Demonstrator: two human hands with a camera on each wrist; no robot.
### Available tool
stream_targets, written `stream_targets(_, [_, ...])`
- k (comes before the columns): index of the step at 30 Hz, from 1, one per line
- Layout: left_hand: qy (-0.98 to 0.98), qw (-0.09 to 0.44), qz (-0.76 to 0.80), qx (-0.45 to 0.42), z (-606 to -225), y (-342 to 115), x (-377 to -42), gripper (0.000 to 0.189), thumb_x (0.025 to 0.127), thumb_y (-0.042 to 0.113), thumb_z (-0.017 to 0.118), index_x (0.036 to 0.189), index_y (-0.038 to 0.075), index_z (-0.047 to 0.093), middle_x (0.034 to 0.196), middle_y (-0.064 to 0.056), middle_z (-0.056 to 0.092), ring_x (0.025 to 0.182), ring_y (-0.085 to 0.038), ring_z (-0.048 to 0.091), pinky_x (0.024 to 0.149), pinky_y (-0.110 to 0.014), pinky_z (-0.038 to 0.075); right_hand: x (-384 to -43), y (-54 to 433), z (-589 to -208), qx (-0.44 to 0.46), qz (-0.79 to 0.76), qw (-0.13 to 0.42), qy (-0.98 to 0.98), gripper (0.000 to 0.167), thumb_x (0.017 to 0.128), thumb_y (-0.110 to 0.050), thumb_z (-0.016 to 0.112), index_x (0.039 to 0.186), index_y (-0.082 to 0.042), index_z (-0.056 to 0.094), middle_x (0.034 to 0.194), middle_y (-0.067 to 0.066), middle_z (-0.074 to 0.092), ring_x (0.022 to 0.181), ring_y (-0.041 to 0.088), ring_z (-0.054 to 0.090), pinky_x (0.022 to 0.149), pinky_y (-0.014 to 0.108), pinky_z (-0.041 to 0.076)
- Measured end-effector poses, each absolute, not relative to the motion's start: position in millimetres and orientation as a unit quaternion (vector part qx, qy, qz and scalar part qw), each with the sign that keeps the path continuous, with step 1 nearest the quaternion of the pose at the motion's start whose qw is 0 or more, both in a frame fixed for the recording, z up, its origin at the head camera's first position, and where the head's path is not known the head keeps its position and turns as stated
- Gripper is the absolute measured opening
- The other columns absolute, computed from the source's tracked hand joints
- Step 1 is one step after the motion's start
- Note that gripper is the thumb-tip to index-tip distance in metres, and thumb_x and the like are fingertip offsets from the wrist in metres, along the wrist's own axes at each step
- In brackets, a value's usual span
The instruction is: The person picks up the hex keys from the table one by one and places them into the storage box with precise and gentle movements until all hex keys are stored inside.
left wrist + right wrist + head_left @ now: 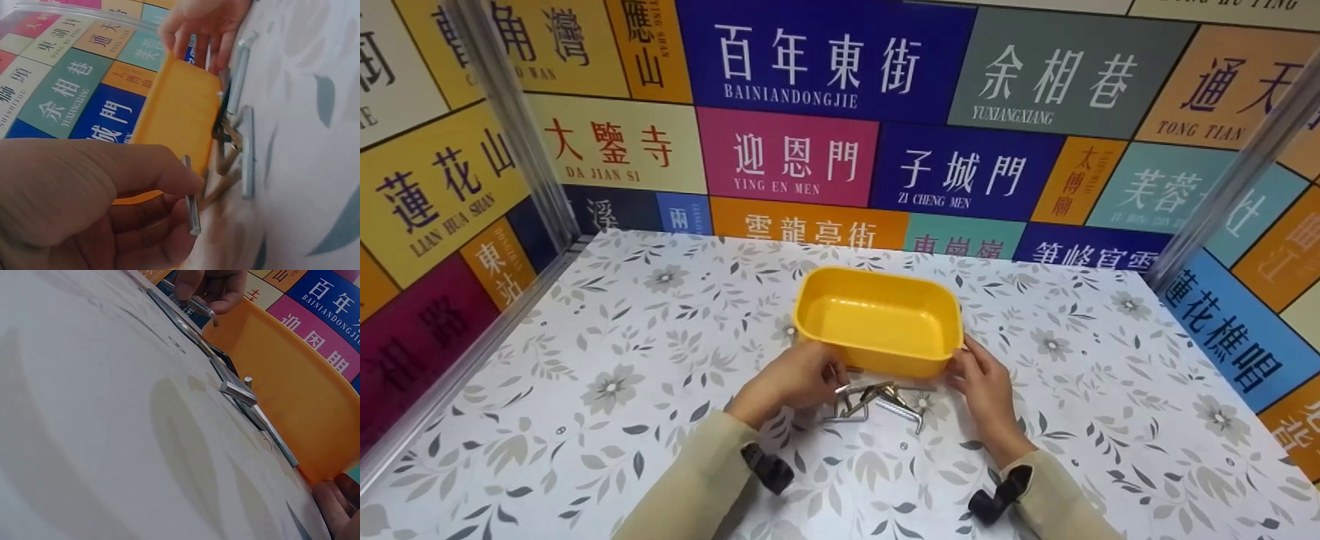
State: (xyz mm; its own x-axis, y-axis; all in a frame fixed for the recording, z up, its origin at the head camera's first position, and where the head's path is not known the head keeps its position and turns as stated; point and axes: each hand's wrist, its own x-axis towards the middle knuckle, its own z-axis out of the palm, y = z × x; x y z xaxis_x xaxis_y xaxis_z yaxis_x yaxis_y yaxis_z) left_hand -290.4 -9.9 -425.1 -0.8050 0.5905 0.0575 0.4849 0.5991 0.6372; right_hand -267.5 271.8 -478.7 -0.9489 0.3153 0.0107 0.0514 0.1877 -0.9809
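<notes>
A silver hex key [192, 197] is pinched between the thumb and fingers of my left hand [802, 373], just in front of the yellow box's near left side. That yellow plastic box [877, 361] stands upright on the table, and its visible inside holds nothing. My right hand [984, 386] touches the box's near right corner with loosely bent fingers. Between the hands, close to the box's front wall, lies a small jumble of silver L-shaped hex keys [248, 152], with brass-coloured and dark pieces [229, 128] among them. Their overlap hides the exact number.
A white tablecloth [660, 352] with grey leaves and flowers covers the table. Panels of coloured Chinese street-name signs [817, 64] stand along the back and both sides, joined by metal corner posts [521, 142].
</notes>
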Motion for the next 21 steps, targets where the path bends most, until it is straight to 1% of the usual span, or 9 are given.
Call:
stream_targets(2, [0.89, 0.097, 0.34, 0.289, -417.6, -8.6, -289.6, 0.021, 0.072, -0.007, 0.072, 0.088, 0.007, 0.075, 0.079, -0.002, 0.068, 0.073, -0.013, 0.055, 0.069, -0.028, 0.048, -267.1, 273.5, -479.0, -0.119, 0.625, 0.109, -0.764, 0.047, 0.103, -0.024, 0.052, 0.15, -0.016, 0.05, 0.123, 0.014, 0.071, 0.091, 0.006, 0.069, 0.082, 0.018, 0.057])
stream_targets(5, [0.894, 0.099, 0.344, 0.268, -404.0, -9.3, -290.4, 0.02, 0.075, -0.006, 0.073, 0.089, 0.008, 0.073, 0.08, -0.001, 0.067, 0.074, -0.013, 0.056, 0.071, -0.027, 0.049, -266.8, 274.7, -480.4, -0.121, 0.624, 0.11, -0.764, 0.047, 0.103, -0.024, 0.052, 0.15, -0.016, 0.05, 0.122, 0.014, 0.072, 0.091, 0.006, 0.069, 0.082, 0.019, 0.058])
stream_targets(9, [0.902, 0.065, 0.344, 0.252, -388.6, -9.5, -297.3, 0.015, 0.078, -0.001, 0.074, 0.089, 0.009, 0.073, 0.082, -0.003, 0.069, 0.074, -0.013, 0.057, 0.07, -0.027, 0.05, -266.9, 274.1, -482.1, -0.128, 0.622, 0.112, -0.764, 0.047, 0.103, -0.024, 0.052, 0.149, -0.017, 0.05, 0.119, 0.014, 0.073, 0.09, 0.006, 0.07, 0.082, 0.02, 0.058])
stream_targets(12, [0.909, 0.04, 0.332, 0.249, -381.1, -5.7, -306.5, 0.015, 0.079, 0.001, 0.073, 0.092, 0.008, 0.074, 0.083, -0.004, 0.07, 0.075, -0.015, 0.059, 0.072, -0.028, 0.051, -267.7, 273.6, -482.3, -0.127, 0.622, 0.115, -0.764, 0.047, 0.103, -0.024, 0.052, 0.149, -0.017, 0.051, 0.12, 0.017, 0.072, 0.093, 0.009, 0.07, 0.083, 0.021, 0.059])
stream_targets(17, [0.921, 0.021, 0.297, 0.25, -375.9, 4.5, -325.7, 0.016, 0.079, 0.001, 0.072, 0.093, 0.008, 0.074, 0.084, -0.004, 0.07, 0.077, -0.016, 0.058, 0.074, -0.031, 0.05, -267.9, 272.8, -482.2, -0.126, 0.617, 0.11, -0.769, 0.047, 0.103, -0.023, 0.051, 0.149, -0.018, 0.051, 0.135, 0.016, 0.065, 0.1, 0.014, 0.07, 0.086, 0.022, 0.059])
stream_targets(19, [0.926, 0.019, 0.283, 0.249, -375.5, 9.2, -334.5, 0.016, 0.08, 0.001, 0.071, 0.094, 0.009, 0.074, 0.086, -0.005, 0.07, 0.076, -0.017, 0.057, 0.073, -0.032, 0.051, -268.0, 272.3, -482.2, -0.127, 0.616, 0.111, -0.769, 0.047, 0.102, -0.023, 0.051, 0.149, -0.018, 0.051, 0.14, 0.015, 0.063, 0.1, 0.014, 0.07, 0.086, 0.023, 0.059])
stream_targets(21, [0.93, 0.016, 0.273, 0.246, -374.7, 13.7, -343.4, 0.016, 0.081, 0.002, 0.071, 0.096, 0.008, 0.074, 0.089, -0.007, 0.071, 0.078, -0.019, 0.058, 0.074, -0.032, 0.052, -268.5, 272.2, -482.5, -0.126, 0.617, 0.114, -0.768, 0.047, 0.102, -0.022, 0.051, 0.149, -0.018, 0.051, 0.141, 0.015, 0.062, 0.098, 0.013, 0.07, 0.085, 0.022, 0.059])
